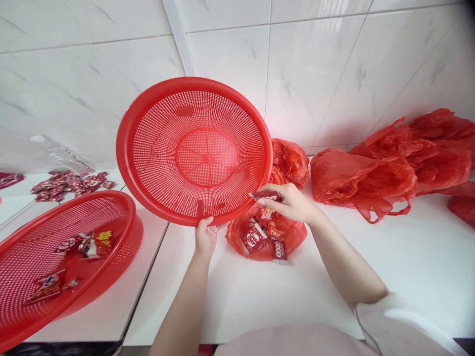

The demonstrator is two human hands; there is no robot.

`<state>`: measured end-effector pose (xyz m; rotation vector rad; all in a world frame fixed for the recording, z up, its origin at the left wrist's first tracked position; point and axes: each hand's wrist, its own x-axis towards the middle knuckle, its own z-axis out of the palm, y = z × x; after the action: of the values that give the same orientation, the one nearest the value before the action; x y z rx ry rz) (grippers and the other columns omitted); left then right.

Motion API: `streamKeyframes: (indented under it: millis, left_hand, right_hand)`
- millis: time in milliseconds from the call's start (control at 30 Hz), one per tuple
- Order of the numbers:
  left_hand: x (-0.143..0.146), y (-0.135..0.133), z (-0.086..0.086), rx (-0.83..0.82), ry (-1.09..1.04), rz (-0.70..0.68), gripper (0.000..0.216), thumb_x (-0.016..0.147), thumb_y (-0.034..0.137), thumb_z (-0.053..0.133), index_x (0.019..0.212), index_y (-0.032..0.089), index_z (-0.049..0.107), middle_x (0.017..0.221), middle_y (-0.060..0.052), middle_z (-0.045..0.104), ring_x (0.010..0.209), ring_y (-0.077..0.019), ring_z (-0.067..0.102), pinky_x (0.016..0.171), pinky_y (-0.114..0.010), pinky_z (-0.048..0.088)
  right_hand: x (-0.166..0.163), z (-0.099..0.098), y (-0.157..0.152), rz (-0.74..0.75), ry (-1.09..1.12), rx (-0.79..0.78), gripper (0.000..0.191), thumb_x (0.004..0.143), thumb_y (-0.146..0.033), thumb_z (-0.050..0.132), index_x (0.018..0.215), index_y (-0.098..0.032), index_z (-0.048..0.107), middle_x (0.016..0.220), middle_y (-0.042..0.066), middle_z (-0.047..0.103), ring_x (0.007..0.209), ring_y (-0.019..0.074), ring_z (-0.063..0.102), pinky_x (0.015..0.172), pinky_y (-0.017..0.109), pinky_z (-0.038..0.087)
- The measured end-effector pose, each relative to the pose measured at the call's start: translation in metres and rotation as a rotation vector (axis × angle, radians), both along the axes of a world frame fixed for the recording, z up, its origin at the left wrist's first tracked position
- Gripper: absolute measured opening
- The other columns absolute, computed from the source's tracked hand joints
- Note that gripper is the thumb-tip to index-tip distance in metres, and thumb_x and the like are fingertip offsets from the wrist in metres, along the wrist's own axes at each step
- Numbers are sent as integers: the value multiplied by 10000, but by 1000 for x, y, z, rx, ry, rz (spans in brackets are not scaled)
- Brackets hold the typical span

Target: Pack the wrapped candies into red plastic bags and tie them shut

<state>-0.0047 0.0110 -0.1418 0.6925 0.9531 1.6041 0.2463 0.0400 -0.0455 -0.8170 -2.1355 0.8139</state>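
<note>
A round red plastic mesh basket (206, 153) is tilted up with its inside facing me, and nothing lies in it. My left hand (206, 237) is closed on its lower rim, thumb on the inside. My right hand (289, 202) is at the basket's lower right rim, fingers closed around a dark red snack packet (272, 196), part of which the thumb hides. Just below is an open red plastic bag (237, 242) with several wrapped snacks in it, among them a red-and-white packet (255, 238) and a dark brown packet (279, 249).
A second red mesh basket (128, 205) stands at left with several snack packets in it. Behind it lie a pile of small red packets (70, 185) and a clear plastic wrapper (65, 155). Crumpled red bags (363, 178) line the tiled wall (315, 64) at right.
</note>
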Motion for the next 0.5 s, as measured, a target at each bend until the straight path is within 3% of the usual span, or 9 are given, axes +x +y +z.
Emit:
streamKeyframes:
  millis: [100,233,367,433,500]
  left_hand:
    - [-1,1,-1,-2,8,4,192,700,239,601,873,188,666,933,-51,685,920,-251,648,761,-453,558]
    - [1,0,1,4,-4,32,219,687,232,617,896,197,670,950,-45,689,877,-225,650,709,-400,572]
    - [4,-1,6,18,-37,63,280,683,226,625,958,207,675,973,-40,697,882,-217,651,672,-360,579]
    - [4,-1,7,33,-37,87,306,694,239,625,996,216,669,986,-40,703,885,-215,653,657,-347,582]
    - [2,-2,7,54,-29,91,309,711,263,627,1015,223,663,985,-39,709,874,-213,658,641,-338,584]
  right_hand:
    - [2,4,2,101,-114,10,308,925,-339,517,1185,-221,633,1073,25,720,922,164,692,824,281,519]
    - [6,9,1,73,-89,-27,337,926,-378,505,1193,-214,631,1091,41,711,931,174,683,821,294,513]
    - [16,7,4,98,-278,-141,446,818,-506,625,1156,-216,654,1126,70,692,970,229,664,822,340,516]
    - [21,2,8,17,-348,-223,492,785,-558,638,1143,-221,655,1120,85,690,974,254,659,814,366,522]
    - [24,-4,13,-140,-280,-309,513,824,-573,581,1201,-225,610,1126,96,686,989,258,658,839,397,521]
